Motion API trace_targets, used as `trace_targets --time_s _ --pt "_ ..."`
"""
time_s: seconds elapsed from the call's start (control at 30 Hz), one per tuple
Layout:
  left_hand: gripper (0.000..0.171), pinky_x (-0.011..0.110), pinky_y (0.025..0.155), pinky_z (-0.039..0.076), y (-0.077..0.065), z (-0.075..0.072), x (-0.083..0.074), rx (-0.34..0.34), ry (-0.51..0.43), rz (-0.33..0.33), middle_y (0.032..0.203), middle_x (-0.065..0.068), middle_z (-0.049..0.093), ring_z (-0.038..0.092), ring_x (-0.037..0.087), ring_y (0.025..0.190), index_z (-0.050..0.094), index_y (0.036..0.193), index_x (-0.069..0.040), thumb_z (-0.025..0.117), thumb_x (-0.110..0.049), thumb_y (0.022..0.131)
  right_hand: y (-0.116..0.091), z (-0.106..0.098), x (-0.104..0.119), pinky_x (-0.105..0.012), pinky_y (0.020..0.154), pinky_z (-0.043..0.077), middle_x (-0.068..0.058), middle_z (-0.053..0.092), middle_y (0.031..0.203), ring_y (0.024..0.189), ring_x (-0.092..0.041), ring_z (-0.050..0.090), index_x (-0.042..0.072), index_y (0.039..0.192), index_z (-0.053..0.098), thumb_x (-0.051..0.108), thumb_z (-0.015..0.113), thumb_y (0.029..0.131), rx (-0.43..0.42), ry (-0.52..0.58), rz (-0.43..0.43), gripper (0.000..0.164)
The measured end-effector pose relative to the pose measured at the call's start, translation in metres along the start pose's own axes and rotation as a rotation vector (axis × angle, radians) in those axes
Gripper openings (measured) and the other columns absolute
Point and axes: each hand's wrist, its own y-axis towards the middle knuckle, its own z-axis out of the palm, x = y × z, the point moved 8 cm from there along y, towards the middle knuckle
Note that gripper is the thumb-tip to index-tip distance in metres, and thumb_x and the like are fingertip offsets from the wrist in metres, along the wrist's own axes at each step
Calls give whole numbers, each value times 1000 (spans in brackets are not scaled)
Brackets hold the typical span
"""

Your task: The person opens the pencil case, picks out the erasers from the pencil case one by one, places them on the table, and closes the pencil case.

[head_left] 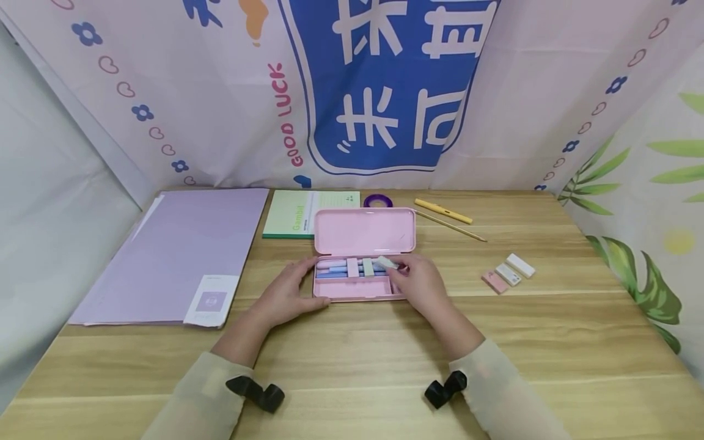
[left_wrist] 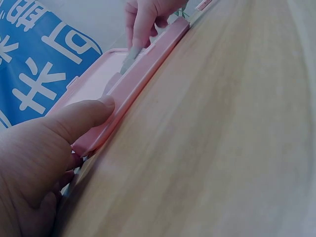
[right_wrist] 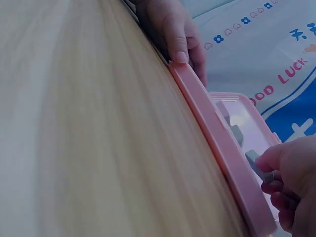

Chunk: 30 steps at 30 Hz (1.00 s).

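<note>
An open pink pencil case (head_left: 365, 231) lies on the table with its lid raised at the back. Blue and pale pens (head_left: 330, 272) fill its rear compartment, crossed by a pink strip (head_left: 352, 267) and a pale green strip (head_left: 368, 267). My left hand (head_left: 288, 292) grips the case's left end, thumb at the front corner. Between thumb and fingers, my right hand (head_left: 420, 284) pinches a small pale grey-green eraser (right_wrist: 259, 165), slanted over the right part of the pen compartment. The left wrist view also shows this eraser (left_wrist: 130, 59) above the case's front wall.
Three erasers (head_left: 508, 272) lie to the right. Behind the case are a green notebook (head_left: 283, 214), a purple tape roll (head_left: 377, 200), a yellow pen (head_left: 443, 211) and a pencil (head_left: 451, 226). A purple folder (head_left: 181, 250) with a white packet (head_left: 211, 300) lies left.
</note>
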Motion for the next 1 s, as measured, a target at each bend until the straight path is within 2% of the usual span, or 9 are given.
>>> trace_targets --time_s 0.13,0.3,0.4,0.53,0.67,0.77,0.9,0.97,1.0 --pt "94 53 124 15 0 1 0 2 -3 -4 158 21 31 25 40 148 32 153 -10 79 -45 79 -4 -23 -17 -35 78 50 -12 68 106 91 -24 59 7 120 69 25 69 90 -30 50 37 35" --pt "94 53 124 15 0 1 0 5 -4 -13 158 21 30 25 40 148 31 153 -10 78 -45 79 -18 -63 -53 -32 78 48 -14 69 109 96 -26 59 6 119 69 21 67 91 -131 52 56 31" --pt "95 54 124 16 0 1 1 6 -4 -23 158 21 30 25 41 148 31 153 -10 78 -45 79 -28 -89 -80 -24 71 45 -16 69 107 89 -20 57 4 117 70 19 66 92 -206 26 88 30" --pt "95 57 122 19 -1 1 1 7 -6 -31 159 20 30 24 42 148 30 153 -11 79 -45 79 -44 -119 -118 -16 60 44 -17 67 105 79 -5 51 2 119 68 24 66 92 -252 4 181 35" --pt "95 57 122 19 -1 1 1 8 -2 -33 159 20 30 24 42 148 30 154 -11 78 -45 79 -62 -144 -154 -15 60 41 -15 66 110 76 6 44 3 125 65 31 63 94 -259 -40 289 42" --pt "95 57 122 19 -1 1 1 9 -3 -34 158 20 30 24 42 147 30 154 -11 78 -45 79 -74 -156 -178 -16 59 40 0 65 97 73 8 43 1 126 63 33 61 95 -257 -46 348 45" --pt "95 56 123 18 -1 1 1 11 3 -39 159 22 29 24 42 148 30 154 -11 78 -45 80 -83 -165 -202 -18 53 43 19 53 81 66 6 45 -2 124 62 34 61 95 -234 -34 391 46" --pt "95 56 123 17 -1 1 1 12 6 -42 159 22 28 23 42 148 30 154 -11 78 -45 80 -86 -168 -208 -18 52 44 17 56 81 65 6 46 -3 123 62 34 60 96 -220 -51 404 46" --pt "95 56 123 17 -1 1 1 12 8 -43 159 22 28 23 42 148 30 154 -11 78 -45 80 -87 -168 -210 -18 53 44 11 60 83 65 6 46 -4 123 62 34 59 96 -211 -67 404 46"
